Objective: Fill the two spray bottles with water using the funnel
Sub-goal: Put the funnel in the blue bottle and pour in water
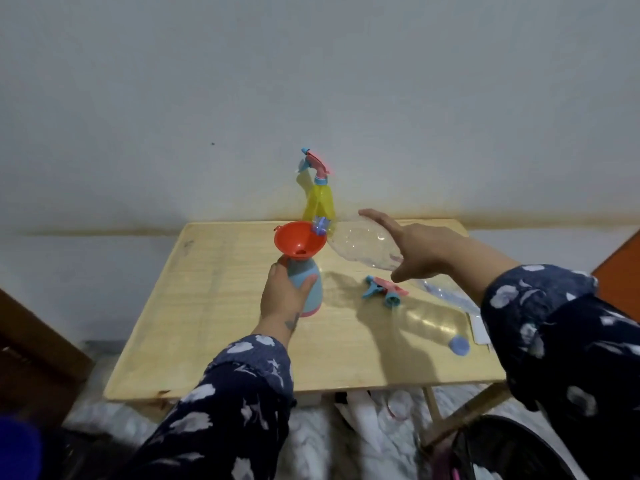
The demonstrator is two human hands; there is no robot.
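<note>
A blue spray bottle (309,289) with a pink base stands on the wooden table (214,306), its top off. An orange funnel (299,241) sits in its neck. My left hand (284,296) grips the blue bottle's body. My right hand (415,251) holds a clear plastic water bottle (363,244) tilted, its mouth over the funnel's rim. Behind the funnel, a yellow spray bottle (320,202) stands at the table's back edge, with its pink and blue trigger head on. The loose trigger head (384,291) lies on the table to the right of the blue bottle.
A blue bottle cap (459,345) lies near the table's right front. White paper (479,327) lies at the right edge. The wall is right behind the table. Dark furniture (31,348) stands at the left, and clutter lies on the floor below the front edge.
</note>
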